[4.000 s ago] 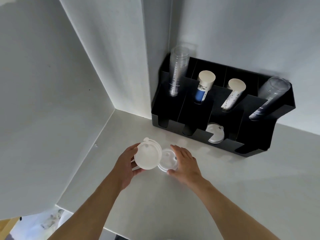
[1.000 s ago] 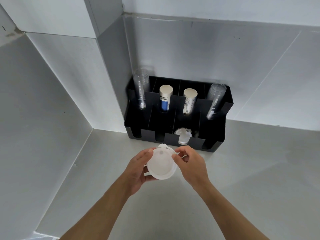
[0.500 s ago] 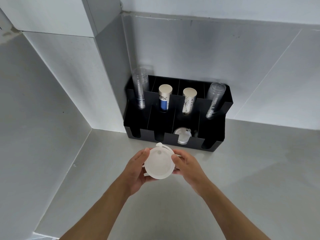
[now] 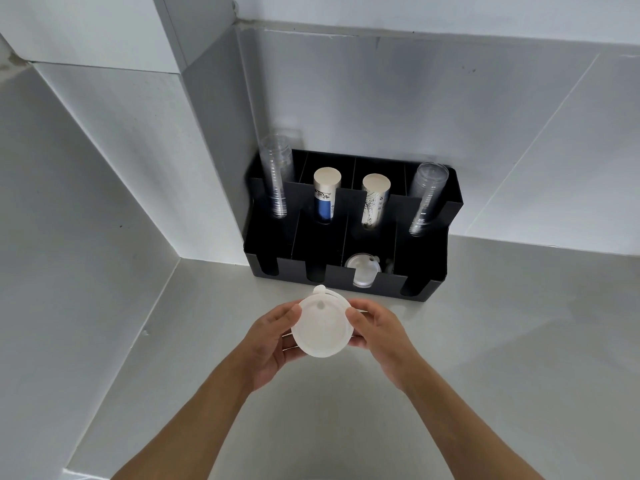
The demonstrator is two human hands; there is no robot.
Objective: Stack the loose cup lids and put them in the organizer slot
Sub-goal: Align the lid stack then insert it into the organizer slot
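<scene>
L hand (image 4: 268, 344) + R hand (image 4: 379, 336) pinch white lid stack (image 4: 323, 329) betw. fingertips, over counter (image 4: 485, 341), near side of black organizer (image 4: 429, 282).

The lid stack (image 4: 323, 327) hides most fingers (image 4: 287, 315) behind it; its lid count is unreadable.

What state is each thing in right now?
Lid stack: held above the counter by both hands.
Left hand: gripping the stack's left edge.
Right hand: gripping its right edge.
Organizer: front slot holds clear lids.
Cup stacks: upright in rear slots.
</scene>
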